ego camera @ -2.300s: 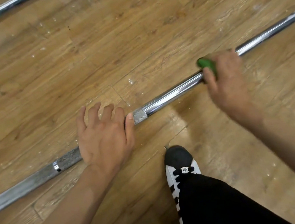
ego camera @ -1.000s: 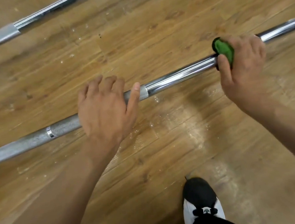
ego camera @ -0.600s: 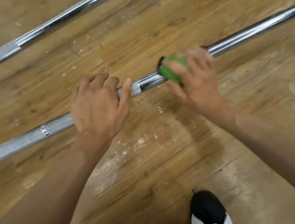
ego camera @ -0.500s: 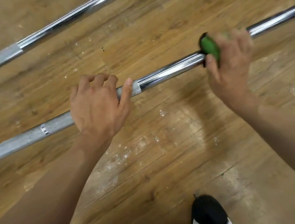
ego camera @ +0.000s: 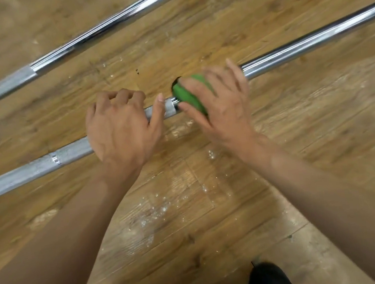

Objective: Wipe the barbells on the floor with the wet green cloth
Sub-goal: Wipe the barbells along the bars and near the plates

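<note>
Fingers point(ego camera: 234, 73) of the right hand point(ego camera: 219, 105) are clenched round the green cloth point(ego camera: 188, 95), which is wrapped as a sleeve about the near barbell point(ego camera: 310, 41) just above the middle of the view, probably so one stroke rubs the whole girth of the shaft. The left hand point(ego camera: 119, 131), touching the bar just to the 9 o'clock side of the cloth, curls its fingers over the shaft with the thumb laid along it, which I take as a brace against rolling. Nearest, at 5 o'clock, the rounded black toe of a shoe point(ego camera: 270, 279) shows. The floor point(ego camera: 320, 126) is worn wood-grain plank, scattered with white specks point(ego camera: 148, 214) in front of the hands. The near barbell runs from 8 o'clock to 2 o'clock: dull, rough knurling with a narrow ring mark under and left of the left hand, smooth bright chrome right of the cloth. Beyond, the far barbell point(ego camera: 99, 32) lies untouched from 9 o'clock toward 12, knurled at its left and polished along the rest.
</note>
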### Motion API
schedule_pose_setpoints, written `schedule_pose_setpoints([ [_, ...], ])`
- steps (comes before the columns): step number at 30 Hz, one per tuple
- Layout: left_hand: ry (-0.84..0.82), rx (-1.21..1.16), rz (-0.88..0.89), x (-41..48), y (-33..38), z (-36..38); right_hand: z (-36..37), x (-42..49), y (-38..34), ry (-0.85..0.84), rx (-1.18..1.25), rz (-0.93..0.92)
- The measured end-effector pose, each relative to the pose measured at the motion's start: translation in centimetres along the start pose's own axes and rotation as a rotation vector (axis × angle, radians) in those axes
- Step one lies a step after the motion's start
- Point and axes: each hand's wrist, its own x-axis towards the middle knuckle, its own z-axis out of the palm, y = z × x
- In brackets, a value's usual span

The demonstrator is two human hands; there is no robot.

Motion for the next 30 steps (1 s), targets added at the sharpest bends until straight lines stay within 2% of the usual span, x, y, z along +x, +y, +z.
schedule_pose_setpoints([
  [4,-0.017,0.004,-0.013,0.2,0.0,-0.1,-2.9,-0.4,9.5,0.123,-0.075,0.188],
  [6,-0.020,0.015,-0.013,0.3,-0.1,0.0,-4.2,-0.7,12.0,0.142,-0.091,0.271],
  [8,-0.022,0.017,-0.013,0.2,0.0,0.0,-3.7,-0.6,11.9,0.179,-0.112,0.349],
  [11,-0.031,0.019,-0.025,0.0,0.2,0.1,-1.2,0.1,7.9,0.282,-0.139,0.506],
  [14,-0.032,0.011,-0.030,-0.3,0.4,-0.1,1.2,-0.4,1.9,0.278,-0.041,0.419],
  [17,-0.038,0.010,-0.023,-0.5,0.5,-0.4,2.4,-2.0,-2.7,0.141,0.038,0.214],
  [19,-0.039,-0.002,-0.013,-0.7,0.6,-0.4,1.8,-2.4,-2.1,0.075,0.030,0.072],
  [21,-0.045,-0.026,-0.010,-0.9,0.7,-0.4,0.5,-2.5,0.6,0.042,0.030,0.009],
  [26,-0.052,-0.072,-0.006,-1.8,0.8,-0.6,-3.2,-2.3,6.4,0.103,-0.001,0.313],
  [30,-0.043,-0.093,-0.005,-2.7,1.2,-0.7,-4.5,-1.7,4.1,0.099,0.001,0.449],
])
